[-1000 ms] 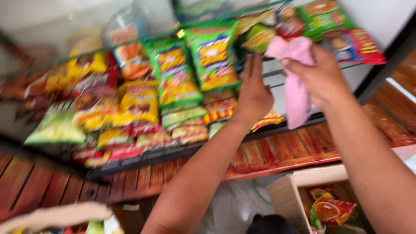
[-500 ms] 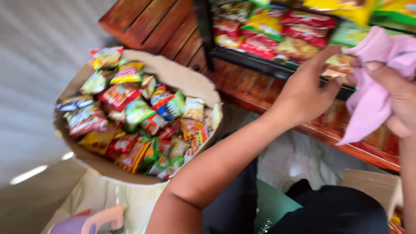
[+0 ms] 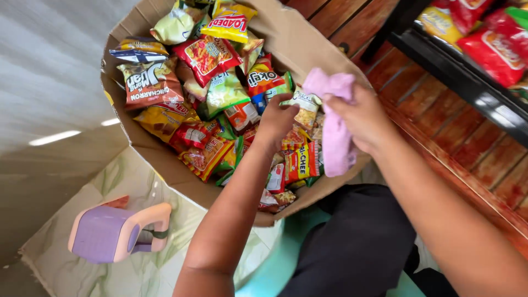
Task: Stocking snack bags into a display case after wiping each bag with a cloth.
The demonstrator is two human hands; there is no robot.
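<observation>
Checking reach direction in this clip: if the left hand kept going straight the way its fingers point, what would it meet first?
Probably the pale snack packet right at the left hand fingertips, atop the pile in the cardboard box; depth is uncertain.

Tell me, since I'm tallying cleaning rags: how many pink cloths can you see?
1. The pink cloth hangs from the right hand over the cardboard box of snack packets; others may lie hidden underneath.
</observation>
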